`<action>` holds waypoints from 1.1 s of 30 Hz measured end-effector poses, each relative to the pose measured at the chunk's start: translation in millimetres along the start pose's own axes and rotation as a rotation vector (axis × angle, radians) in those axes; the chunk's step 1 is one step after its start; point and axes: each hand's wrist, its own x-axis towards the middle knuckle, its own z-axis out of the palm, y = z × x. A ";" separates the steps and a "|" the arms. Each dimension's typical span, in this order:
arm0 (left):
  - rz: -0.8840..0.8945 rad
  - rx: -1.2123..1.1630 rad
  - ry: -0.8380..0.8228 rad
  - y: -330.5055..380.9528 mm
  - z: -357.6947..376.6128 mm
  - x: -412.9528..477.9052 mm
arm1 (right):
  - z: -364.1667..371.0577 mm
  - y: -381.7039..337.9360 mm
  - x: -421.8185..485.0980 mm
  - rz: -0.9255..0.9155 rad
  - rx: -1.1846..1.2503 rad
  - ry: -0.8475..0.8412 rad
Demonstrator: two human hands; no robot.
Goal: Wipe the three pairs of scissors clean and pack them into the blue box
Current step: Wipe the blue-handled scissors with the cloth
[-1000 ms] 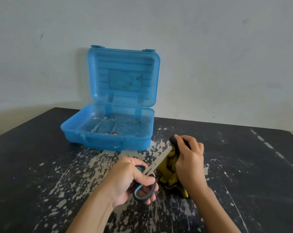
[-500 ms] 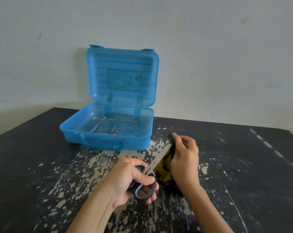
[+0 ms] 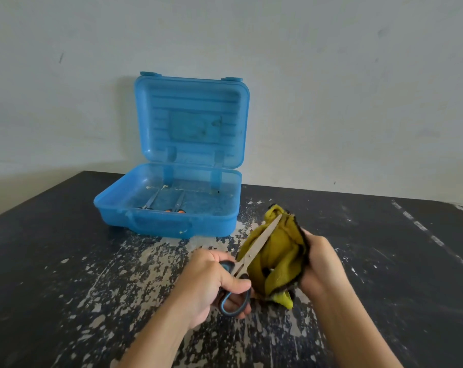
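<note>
Head view: scissors [image 3: 259,243] grasped by left hand [image 3: 211,282] are wiped with cloth [image 3: 278,256] clenched in right hand [image 3: 320,264]; next, packing into blue box [image 3: 169,221] at eleven o'clock.

Three pairs of scissors [image 3: 254,251], seemingly two inside one blue box [image 3: 169,224], one cloth [image 3: 278,258], two hands.

surface: black table [image 3: 65,261], paint worn away in pale flecks across its middle | on it: blue box [image 3: 172,221] stood toward the back, near the wall, lid raised upright | right side: a pale dashed streak ran along the tabletop
</note>
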 end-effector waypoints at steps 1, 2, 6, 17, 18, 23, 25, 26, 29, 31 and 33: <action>0.010 -0.011 0.007 -0.4 -0.7 0.3 | -4.3 -4.4 1.1 -0.045 0.041 0.025; 0.027 -0.021 0.023 -0.2 -1.7 0.9 | -7.9 -7.7 1.8 -0.086 0.082 0.045; 0.103 -0.045 0.106 1.4 -6.5 1.2 | -12.4 -5.5 -1.4 -0.076 0.062 0.023; 0.168 0.210 0.075 -7.6 3.5 6.7 | 20.8 29.6 -18.8 -0.049 -0.156 -0.277; 0.169 0.264 0.079 -8.7 5.0 7.1 | 22.3 32.0 -19.1 -0.071 -0.189 -0.240; 0.216 0.454 0.075 -9.8 6.5 9.5 | 25.6 35.1 -20.4 -0.133 -0.196 -0.074; 0.218 0.470 0.044 -10.9 6.6 8.8 | 24.7 30.1 -16.9 -0.119 -0.103 -0.042; 0.209 0.457 0.019 -11.4 7.9 7.8 | 22.8 26.9 -13.5 -0.115 -0.062 -0.013; 0.196 0.428 -0.026 -12.7 10.9 7.9 | 12.7 20.6 -0.4 -0.122 -0.018 0.097; 0.195 0.408 -0.049 -11.9 11.8 7.5 | 8.2 20.0 5.8 -0.097 0.014 0.125; 0.177 0.394 -0.080 -9.9 11.4 5.5 | 3.0 15.1 10.9 -0.080 0.082 0.156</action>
